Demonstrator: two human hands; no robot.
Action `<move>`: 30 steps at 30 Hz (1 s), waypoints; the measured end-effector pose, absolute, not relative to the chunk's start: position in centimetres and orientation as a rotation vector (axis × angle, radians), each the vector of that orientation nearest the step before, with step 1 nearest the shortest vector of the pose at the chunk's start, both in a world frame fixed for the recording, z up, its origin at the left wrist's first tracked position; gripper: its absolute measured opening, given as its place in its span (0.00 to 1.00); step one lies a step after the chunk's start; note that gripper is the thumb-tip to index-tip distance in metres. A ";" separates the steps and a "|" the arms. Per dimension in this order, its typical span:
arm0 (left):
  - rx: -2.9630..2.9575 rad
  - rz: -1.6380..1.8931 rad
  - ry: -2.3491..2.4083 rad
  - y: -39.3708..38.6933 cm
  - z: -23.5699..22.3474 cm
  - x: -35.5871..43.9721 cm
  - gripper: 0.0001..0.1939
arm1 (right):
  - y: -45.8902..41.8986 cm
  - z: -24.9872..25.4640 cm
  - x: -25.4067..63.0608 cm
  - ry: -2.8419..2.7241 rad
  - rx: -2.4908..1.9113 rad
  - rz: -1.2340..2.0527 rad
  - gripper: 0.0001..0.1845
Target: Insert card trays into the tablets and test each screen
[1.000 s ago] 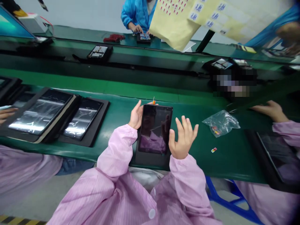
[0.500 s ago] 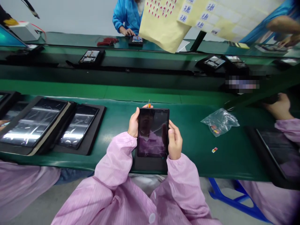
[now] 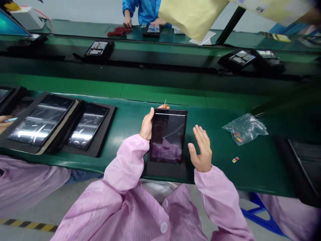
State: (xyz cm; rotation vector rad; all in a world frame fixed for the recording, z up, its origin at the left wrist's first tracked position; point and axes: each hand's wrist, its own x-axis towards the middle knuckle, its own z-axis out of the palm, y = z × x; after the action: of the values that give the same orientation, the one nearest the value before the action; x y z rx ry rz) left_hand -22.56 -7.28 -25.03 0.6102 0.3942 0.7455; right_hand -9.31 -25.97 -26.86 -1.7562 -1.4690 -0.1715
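A black tablet (image 3: 168, 137) with a dark, reflective screen is tilted up over a dark foam pad (image 3: 165, 170) on the green bench. My left hand (image 3: 146, 125) grips its left edge, thumb at the front and the other fingers mostly hidden behind. Above the tablet's top edge, by those fingertips, a small orange piece with a thin pin (image 3: 165, 106) pokes up. My right hand (image 3: 202, 150) is apart from the tablet, to its right, with fingers stretched out and nothing in it. A thin bright line crosses the top of the screen.
To the right lie a clear plastic bag (image 3: 250, 127) with small coloured pieces and a small red-and-yellow card (image 3: 235, 160). Left of me, tablets (image 3: 87, 127) rest on foam pads beside a co-worker's hand (image 3: 5, 123). Opened devices (image 3: 97, 48) line the lower strip behind the bench.
My right hand has let go of the tablet's right edge, moved right and opened. My left hand keeps its hold. A bright line now shows at the top of the screen.
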 end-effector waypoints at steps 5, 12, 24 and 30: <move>0.682 0.762 0.415 -7.4 -24.9 -22.8 0.24 | -27.3 -26.1 -9.6 -2.096 -1.673 -0.348 0.26; 0.687 0.755 0.390 -7.3 -25.1 -22.7 0.24 | -24.9 -25.9 -9.2 -2.399 -1.351 0.048 0.26; 0.635 0.757 0.366 -7.1 -25.5 -22.7 0.23 | -23.6 -24.9 -6.2 -1.899 -1.716 -0.767 0.28; 0.599 0.765 0.382 -7.3 -25.3 -22.8 0.22 | -24.3 -24.8 -10.9 -1.883 -1.751 -0.685 0.30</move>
State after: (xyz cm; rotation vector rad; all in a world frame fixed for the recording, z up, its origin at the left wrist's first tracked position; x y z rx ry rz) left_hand -22.76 -7.27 -25.32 0.5986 0.3825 0.7649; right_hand -10.95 -24.29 -24.85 -1.7513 -1.8829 -0.6851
